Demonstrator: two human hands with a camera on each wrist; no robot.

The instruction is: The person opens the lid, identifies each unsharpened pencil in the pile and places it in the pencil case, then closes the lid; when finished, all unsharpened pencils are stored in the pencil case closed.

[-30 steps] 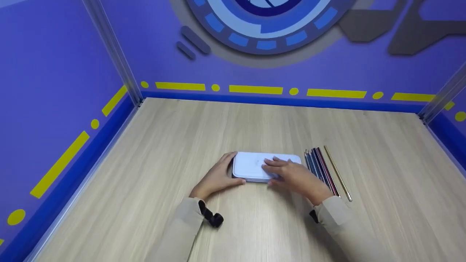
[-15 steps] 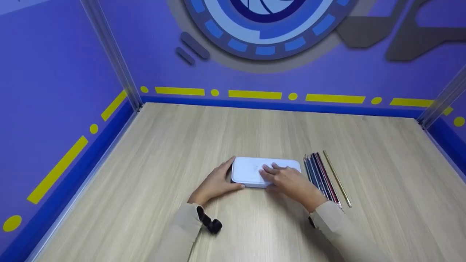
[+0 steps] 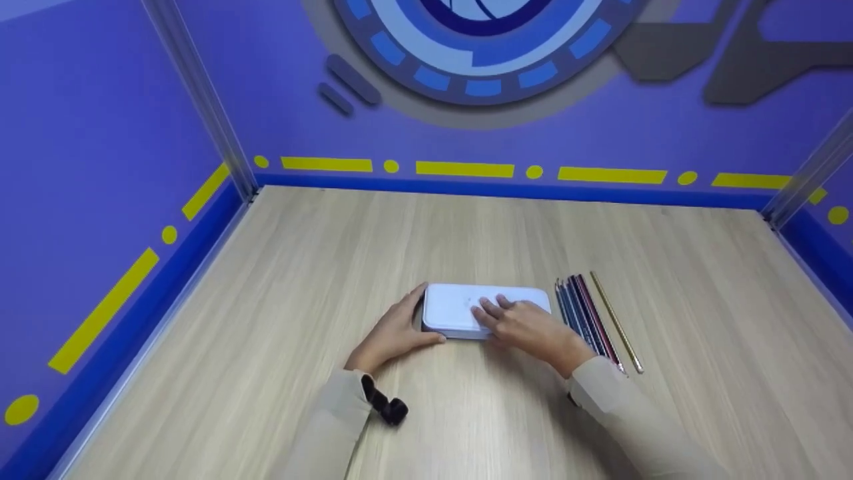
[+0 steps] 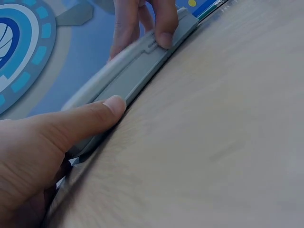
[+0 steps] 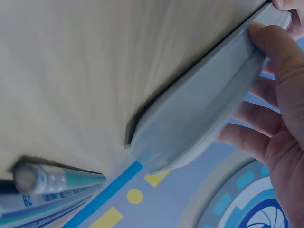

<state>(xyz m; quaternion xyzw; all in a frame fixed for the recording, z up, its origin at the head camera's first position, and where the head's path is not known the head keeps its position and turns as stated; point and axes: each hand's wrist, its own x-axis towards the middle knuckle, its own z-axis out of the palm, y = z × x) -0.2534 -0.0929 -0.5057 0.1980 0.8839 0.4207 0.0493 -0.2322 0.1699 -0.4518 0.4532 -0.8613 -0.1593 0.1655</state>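
A white, lidded pencil case lies closed on the wooden table. My left hand grips its left end, with the thumb along the front side and the fingers round the far corner, mostly hidden. My right hand has its fingers spread over the lid. Its thumb presses the front side beside a small notch at the lid's edge, as the left wrist view shows. In the right wrist view the case's right end is bare, and the right hand holds it further along.
Several dark pencils lie side by side just right of the case. A gold pencil lies a little apart from them. Blue panels with yellow marks border the table at the back and sides.
My right hand has shifted slightly left over the lid, and its thumb has slipped from sight in the head view. The left hand keeps its grip; the view tilts a little.
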